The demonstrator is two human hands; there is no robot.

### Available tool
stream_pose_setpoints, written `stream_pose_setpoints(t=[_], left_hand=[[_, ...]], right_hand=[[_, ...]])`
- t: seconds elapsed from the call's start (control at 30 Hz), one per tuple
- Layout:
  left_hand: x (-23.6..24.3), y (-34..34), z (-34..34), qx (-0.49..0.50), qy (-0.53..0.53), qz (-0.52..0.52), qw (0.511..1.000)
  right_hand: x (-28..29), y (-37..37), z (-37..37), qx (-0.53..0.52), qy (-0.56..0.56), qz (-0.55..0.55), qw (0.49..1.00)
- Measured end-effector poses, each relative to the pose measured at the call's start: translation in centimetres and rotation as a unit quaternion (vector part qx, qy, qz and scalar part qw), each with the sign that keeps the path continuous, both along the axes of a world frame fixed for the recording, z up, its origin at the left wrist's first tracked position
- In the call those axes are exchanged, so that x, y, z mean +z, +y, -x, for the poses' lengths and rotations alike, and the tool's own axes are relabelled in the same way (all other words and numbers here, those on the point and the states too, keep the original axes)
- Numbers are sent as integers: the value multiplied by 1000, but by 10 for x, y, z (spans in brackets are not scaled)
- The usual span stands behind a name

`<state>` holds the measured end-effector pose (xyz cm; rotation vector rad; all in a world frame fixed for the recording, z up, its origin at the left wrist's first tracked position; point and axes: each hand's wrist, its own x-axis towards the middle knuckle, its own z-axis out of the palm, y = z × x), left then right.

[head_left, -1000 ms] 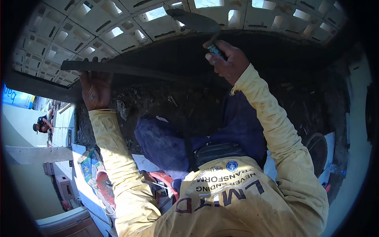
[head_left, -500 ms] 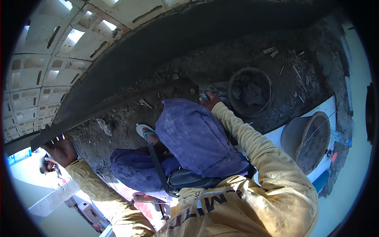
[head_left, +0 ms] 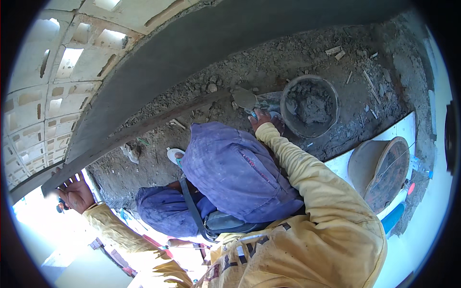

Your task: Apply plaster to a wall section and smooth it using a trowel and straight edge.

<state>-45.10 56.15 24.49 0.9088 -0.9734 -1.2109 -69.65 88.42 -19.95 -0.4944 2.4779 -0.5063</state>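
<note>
Crossing grey soil (head_left: 269,62) (littered), board (head_left: 125,138), pierced wall (head_left: 93,57)

Board (head_left: 96,154) matt, wood-like; plaster band (head_left: 192,53) smooth; mortar (head_left: 313,109) rough.

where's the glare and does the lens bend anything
In the head view, glare bleaches the lower left and whitens part of the left sleeve; the block wall bows with the fisheye, and the corners are black; the trowel sits in shade but can be made out.
</note>
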Motion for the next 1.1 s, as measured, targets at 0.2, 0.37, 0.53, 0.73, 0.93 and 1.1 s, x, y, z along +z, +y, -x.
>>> stream_pose_setpoints(t=[0.2, 0.37, 0.53, 0.73, 0.93, 1.1], left_hand=[[35, 15, 38, -76, -19, 43, 996], [73, 42, 96, -138, -71, 120, 981], [95, 68, 145, -193, -102, 186, 958], [112, 87, 185, -198, -142, 228, 943], [120, 112, 202, -195, -213, 269, 919], [118, 107, 195, -186, -234, 268, 916]], right_hand=[[40, -11, 10, 84, -88, 150, 981], [95, -17, 19, 79, -115, 174, 975], [154, -35, 29, 64, -165, 357, 917], [247, -39, 40, 122, -154, 458, 867], [330, -46, 38, 120, -174, 523, 825], [380, -45, 40, 140, -205, 555, 794]])
